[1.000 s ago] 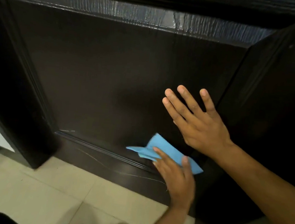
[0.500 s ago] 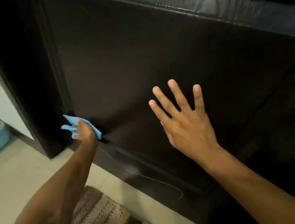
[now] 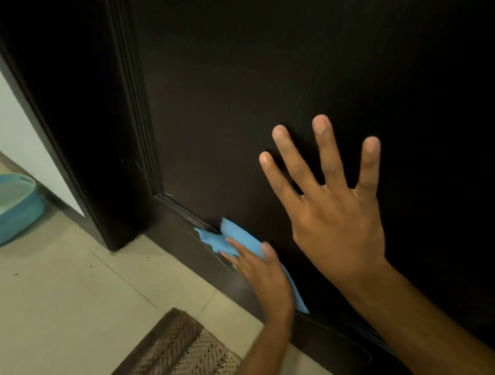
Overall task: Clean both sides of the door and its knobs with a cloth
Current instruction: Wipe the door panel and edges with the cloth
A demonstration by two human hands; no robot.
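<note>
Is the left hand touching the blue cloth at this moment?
Touching. The head view shows the left hand laid over the blue cloth, its straight fingers pressing it against the door's bottom rail.

A dark brown wooden door shows a fine vertical grain and dull sheen, with pale scratches low down. Against it lies a soft, matt light-blue cloth. Glossy cream floor tiles, a coarse woven brown mat and a smooth turquoise plastic basin sit below.

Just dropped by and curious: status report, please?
Left hand presses blue cloth flat on door bottom rail. Right hand open, braced on panel. Nothing blocking; basin off left.
</note>
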